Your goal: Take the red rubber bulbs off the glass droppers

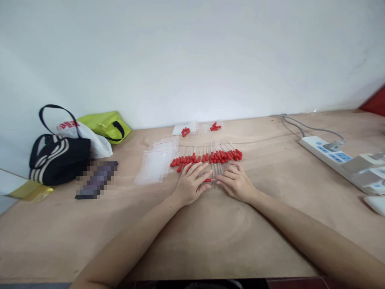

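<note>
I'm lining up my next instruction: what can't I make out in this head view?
All in the head view:
- Whether the left hand grips the red-ended tube: its fingers cover part of it.
- What the right hand's fingertips touch: too small to tell.
- Exact count of the row of red-ended tubes: they overlap.
- The pixelated object: blurred out.
- The red object: cut off by the right edge.
</note>
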Tool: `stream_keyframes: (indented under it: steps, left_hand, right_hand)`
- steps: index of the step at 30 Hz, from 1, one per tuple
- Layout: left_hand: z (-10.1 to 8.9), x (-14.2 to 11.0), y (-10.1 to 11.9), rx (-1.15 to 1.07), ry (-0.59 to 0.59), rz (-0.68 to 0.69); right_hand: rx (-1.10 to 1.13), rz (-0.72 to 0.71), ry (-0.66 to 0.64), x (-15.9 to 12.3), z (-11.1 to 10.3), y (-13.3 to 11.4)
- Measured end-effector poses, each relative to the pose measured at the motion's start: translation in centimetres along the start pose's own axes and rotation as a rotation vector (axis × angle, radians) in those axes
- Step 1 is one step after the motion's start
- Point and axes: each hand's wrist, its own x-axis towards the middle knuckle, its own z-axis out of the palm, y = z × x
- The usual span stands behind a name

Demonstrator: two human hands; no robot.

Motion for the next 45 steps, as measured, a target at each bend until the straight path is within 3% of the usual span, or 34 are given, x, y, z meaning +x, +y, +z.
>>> stream_keyframes:
  steps: [11, 24, 45]
  left_hand:
    - [0.13, -0.43, 0.3, -0.021, 0.109, -0.007]
    - [-0.55, -0.52, 0.46, -0.056, -0.012, -0.037]
    - [-0.05, -0.82, 0.24, -0.125, 0.072, -0.078]
  right_hand:
    - [-0.009, -0.058, 0.023, 0.12, -0.58, -0.29]
    - [-0.019, -0.042, 0.01, -0.03, -0.92, -0.5]
    - [0.053, 0.012, 0.01, -0.27, -0.87, -0.25]
